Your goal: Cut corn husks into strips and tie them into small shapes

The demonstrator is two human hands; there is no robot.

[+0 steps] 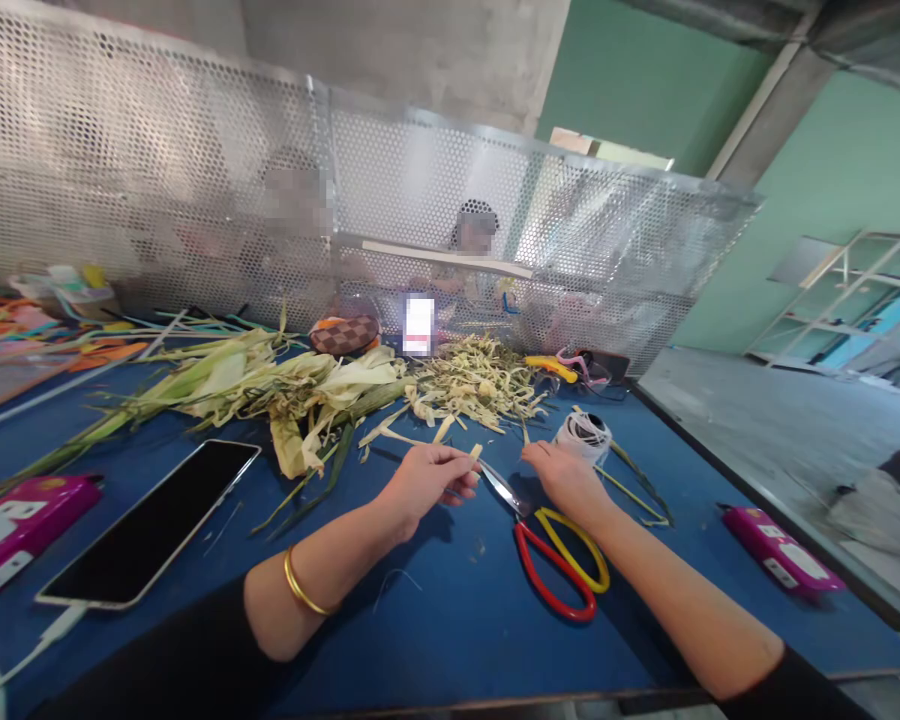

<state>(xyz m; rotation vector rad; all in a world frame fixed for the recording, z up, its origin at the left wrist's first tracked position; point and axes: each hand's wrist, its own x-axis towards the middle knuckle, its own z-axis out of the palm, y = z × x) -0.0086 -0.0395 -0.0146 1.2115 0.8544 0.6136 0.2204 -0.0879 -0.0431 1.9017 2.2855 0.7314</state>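
My left hand (pixel 429 478) is closed, pinching a short pale strip of corn husk (pixel 475 454) between thumb and fingers. My right hand (pixel 566 478) is closed too, and a thin pale husk strip (pixel 526 434) pokes up at its fingertips. Between and below the hands lie scissors (pixel 523 515) with one red and one yellow handle, blades pointing toward my left hand. Just behind my right hand sits a spool of white string (pixel 583 437). Farther back is a heap of torn husk pieces (pixel 484 385), with larger whole corn husks (pixel 322 390) to its left.
A phone (pixel 154 525) on a cable and a magenta power strip (pixel 34 525) lie at left; another magenta power strip (pixel 782 550) is at right. A checkered pouch (pixel 345 334) and a yellow-handled tool (pixel 551 367) rest near the perforated metal screen (pixel 420 180). People sit behind it.
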